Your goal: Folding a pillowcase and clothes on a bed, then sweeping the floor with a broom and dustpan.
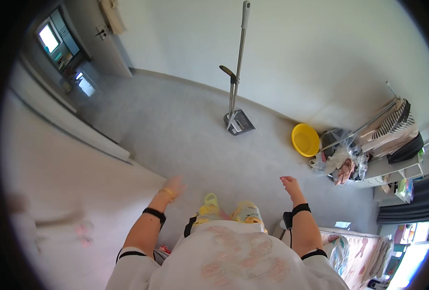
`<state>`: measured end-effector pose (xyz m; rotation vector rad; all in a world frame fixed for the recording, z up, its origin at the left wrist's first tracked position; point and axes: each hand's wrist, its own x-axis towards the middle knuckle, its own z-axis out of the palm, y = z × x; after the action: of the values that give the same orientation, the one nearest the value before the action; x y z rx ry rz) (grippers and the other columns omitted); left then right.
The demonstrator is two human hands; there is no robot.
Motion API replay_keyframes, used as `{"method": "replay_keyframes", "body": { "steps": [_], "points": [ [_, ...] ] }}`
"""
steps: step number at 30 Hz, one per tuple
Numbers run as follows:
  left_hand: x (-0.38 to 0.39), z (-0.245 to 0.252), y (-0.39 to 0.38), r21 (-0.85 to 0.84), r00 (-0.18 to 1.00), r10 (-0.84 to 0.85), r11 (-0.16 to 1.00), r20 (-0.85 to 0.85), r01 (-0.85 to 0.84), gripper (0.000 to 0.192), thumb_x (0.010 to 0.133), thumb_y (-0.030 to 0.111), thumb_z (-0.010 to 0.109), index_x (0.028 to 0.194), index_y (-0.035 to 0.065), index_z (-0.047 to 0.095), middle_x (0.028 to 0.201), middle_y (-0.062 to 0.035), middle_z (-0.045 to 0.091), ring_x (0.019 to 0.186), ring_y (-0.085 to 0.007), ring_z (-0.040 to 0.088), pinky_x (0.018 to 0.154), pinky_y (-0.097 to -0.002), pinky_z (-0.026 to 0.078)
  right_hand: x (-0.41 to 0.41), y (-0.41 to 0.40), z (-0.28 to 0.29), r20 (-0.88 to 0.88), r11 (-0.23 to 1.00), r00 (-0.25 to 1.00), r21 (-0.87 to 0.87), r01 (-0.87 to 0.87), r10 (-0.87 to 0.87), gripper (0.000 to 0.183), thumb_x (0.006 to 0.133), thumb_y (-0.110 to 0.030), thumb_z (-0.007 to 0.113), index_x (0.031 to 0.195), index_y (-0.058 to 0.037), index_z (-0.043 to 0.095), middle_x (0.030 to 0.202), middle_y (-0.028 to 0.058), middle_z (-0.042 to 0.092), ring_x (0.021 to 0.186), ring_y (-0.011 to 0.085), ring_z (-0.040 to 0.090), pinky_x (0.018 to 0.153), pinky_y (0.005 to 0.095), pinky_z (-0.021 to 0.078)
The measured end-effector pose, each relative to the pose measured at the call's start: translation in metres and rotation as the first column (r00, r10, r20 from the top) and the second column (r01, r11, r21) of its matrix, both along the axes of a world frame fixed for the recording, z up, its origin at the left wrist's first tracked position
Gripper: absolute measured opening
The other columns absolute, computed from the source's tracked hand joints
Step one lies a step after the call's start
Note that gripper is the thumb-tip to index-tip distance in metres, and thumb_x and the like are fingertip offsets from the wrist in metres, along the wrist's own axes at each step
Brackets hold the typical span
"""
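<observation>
My left hand (176, 186), blurred and with a yellow band at its wrist, is held out beside a pale glossy panel; nothing shows in it. On the other side my right hand (289, 184) hangs over the grey floor with nothing visible in it, fingers loosely bent. Black straps circle both forearms. Ahead of me, a grey dustpan (240, 122) stands on the floor near the wall, its metal pole upright next to a taller pole with a grey grip (246, 14). A yellow plastic basin (305, 140) leans by the wall to the right. One yellow-green slipper (211, 200) shows below me.
At the right are bagged clothes (344, 168), a rack with hanging garments (395, 123), a white shelf unit (411, 170) and a dark curtain (410, 204). A bed (357, 250) lies at lower right. An open door (102, 40) stands at upper left.
</observation>
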<state>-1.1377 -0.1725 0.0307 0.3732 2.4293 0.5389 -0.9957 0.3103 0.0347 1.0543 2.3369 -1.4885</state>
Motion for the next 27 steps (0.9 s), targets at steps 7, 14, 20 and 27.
{"method": "replay_keyframes", "body": {
  "steps": [7, 14, 20, 27],
  "points": [
    [-0.231, 0.071, 0.126, 0.295, 0.932, -0.015, 0.947, -0.362, 0.130, 0.056, 0.077, 0.027, 0.060, 0.122, 0.0026, 0.037, 0.118, -0.0183, 0.049, 0.107, -0.0334, 0.048, 0.090, -0.0415, 0.039, -0.175, 0.018, 0.019, -0.069, 0.976, 0.993, -0.200, 0.083, -0.098, 0.025, 0.085, -0.025, 0.051, 0.100, -0.0077, 0.062, 0.085, 0.0024, 0.061, 0.075, 0.0115, 0.054, 0.067, 0.0259, 0.0439],
    [-0.362, 0.079, 0.253, 0.132, 0.836, -0.128, 0.964, -0.534, 0.232, 0.065, 0.074, 0.028, 0.064, 0.125, -0.0005, 0.035, 0.130, -0.0185, 0.037, 0.118, -0.0347, 0.037, 0.097, -0.0414, 0.033, -0.380, 0.014, 0.045, -0.297, 0.942, 0.955, -0.314, -0.119, 0.022, 0.025, 0.088, -0.020, 0.046, 0.107, -0.0072, 0.057, 0.085, 0.0038, 0.062, 0.071, 0.0103, 0.056, 0.063, 0.0242, 0.0455],
    [-0.437, 0.051, 0.325, -0.363, 0.599, -0.572, 0.820, -0.561, 0.443, 0.069, 0.071, 0.032, 0.065, 0.124, -0.0035, 0.039, 0.127, -0.0230, 0.041, 0.121, -0.0332, 0.036, 0.099, -0.0378, 0.032, -0.478, -0.015, 0.090, -0.217, 0.848, 0.971, -0.493, -0.193, 0.095, 0.034, 0.093, -0.032, 0.039, 0.120, -0.0127, 0.047, 0.084, 0.0075, 0.062, 0.069, 0.0112, 0.057, 0.063, 0.0237, 0.0480],
    [-0.479, 0.047, 0.380, 0.066, 0.903, -0.073, 0.997, 0.423, 0.050, 0.026, 0.072, 0.027, 0.062, 0.086, 0.0053, 0.061, 0.090, -0.0112, 0.061, 0.089, -0.0289, 0.058, 0.076, -0.0395, 0.045, -0.505, -0.013, 0.089, -0.119, 0.671, 0.966, -0.738, 0.068, -0.229, 0.040, 0.092, -0.043, 0.037, 0.111, -0.0110, 0.051, 0.078, 0.0092, 0.061, 0.061, 0.0112, 0.056, 0.057, 0.0240, 0.0479]
  ]
}}
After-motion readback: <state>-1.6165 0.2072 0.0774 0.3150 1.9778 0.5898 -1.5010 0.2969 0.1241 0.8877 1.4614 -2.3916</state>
